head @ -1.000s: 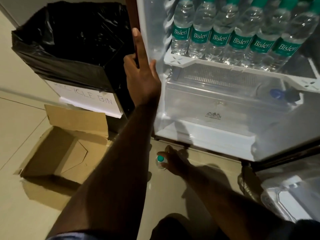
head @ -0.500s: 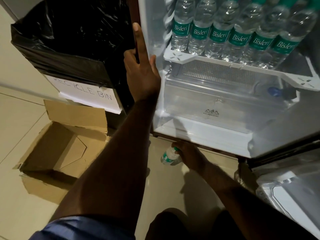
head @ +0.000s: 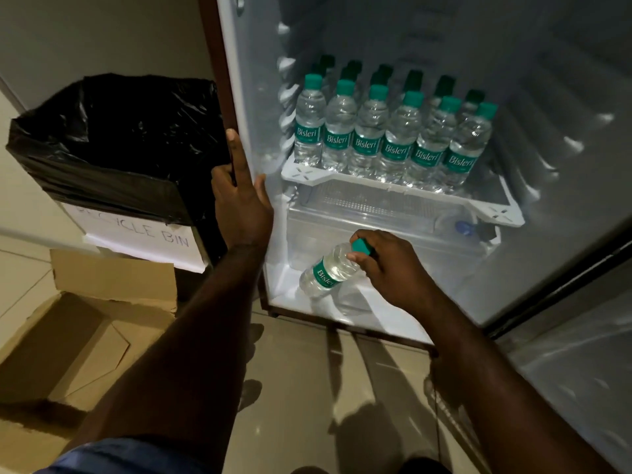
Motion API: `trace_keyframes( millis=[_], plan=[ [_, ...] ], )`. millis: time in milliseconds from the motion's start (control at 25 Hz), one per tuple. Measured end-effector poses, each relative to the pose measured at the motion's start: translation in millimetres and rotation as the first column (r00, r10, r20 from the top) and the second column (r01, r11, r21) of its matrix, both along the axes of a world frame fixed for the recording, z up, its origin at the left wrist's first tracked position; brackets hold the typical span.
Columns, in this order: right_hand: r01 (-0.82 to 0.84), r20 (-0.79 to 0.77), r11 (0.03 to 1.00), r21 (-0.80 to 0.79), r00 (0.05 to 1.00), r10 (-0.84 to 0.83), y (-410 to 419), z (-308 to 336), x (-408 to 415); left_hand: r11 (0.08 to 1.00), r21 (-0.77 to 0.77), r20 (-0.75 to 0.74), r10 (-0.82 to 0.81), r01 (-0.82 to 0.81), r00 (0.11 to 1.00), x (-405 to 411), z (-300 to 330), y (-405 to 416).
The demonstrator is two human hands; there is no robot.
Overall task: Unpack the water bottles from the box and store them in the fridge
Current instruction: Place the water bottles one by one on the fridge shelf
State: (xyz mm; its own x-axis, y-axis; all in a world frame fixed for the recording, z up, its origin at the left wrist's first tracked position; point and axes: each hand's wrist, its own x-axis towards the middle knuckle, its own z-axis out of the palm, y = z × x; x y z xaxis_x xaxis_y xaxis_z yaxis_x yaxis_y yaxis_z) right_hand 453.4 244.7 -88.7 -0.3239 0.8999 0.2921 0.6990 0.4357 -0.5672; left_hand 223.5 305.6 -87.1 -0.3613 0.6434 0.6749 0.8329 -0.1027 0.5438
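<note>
Off to the left of my left grip there's a bin lined with a black plastic bag (head: 113, 131), bag folded over the rim and looking all crinkly. Stuck on its front is a white paper sign (head: 143, 241) with "RECYCLE BIN" handwritten on it, though the first letters are partly hidden by the bag's edge. Below my grips it's just glossy beige floor tiles (head: 307, 388) with shadows across them. Behind the bin there's a plain pale wall (head: 102, 35).
</note>
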Motion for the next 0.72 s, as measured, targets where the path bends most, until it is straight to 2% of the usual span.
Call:
trace_keyframes(
  millis=[160, 280, 360, 480, 720],
  plan=[
    [0.161, -0.2, 0.942, 0.295, 0.974, -0.104, -8.8, 51.7, 7.3, 0.999, 0.05, -0.002, -0.006, 0.006, 1.0, -4.1, -5.7, -0.5],
    [0.35, -0.405, 0.787, 0.508, 0.903, -0.139, -3.1, 79.9, 8.2, 0.998, 0.067, 0.013, -0.007, 0.006, 1.0, -3.9, -7.6, 4.3],
    [0.435, -0.482, 0.65, 0.623, 0.868, -0.12, 11.5, 99.1, 8.4, 0.998, 0.063, -0.005, -0.006, 0.006, 1.0, -5.4, -7.3, 6.9],
    [0.5, -0.499, 0.535, 0.681, 0.851, -0.162, 45.1, 127.7, 11.3, 1.0, 0.004, -0.013, 0.01, -0.01, 1.0, -7.4, -6.8, 8.4],
    [0.5, -0.368, 0.499, 0.707, 0.864, -0.344, 121.8, 161.0, 30.7, 1.0, -0.008, -0.019, -0.024, 0.024, 1.0, -11.6, -6.5, 7.0]
  ],
)
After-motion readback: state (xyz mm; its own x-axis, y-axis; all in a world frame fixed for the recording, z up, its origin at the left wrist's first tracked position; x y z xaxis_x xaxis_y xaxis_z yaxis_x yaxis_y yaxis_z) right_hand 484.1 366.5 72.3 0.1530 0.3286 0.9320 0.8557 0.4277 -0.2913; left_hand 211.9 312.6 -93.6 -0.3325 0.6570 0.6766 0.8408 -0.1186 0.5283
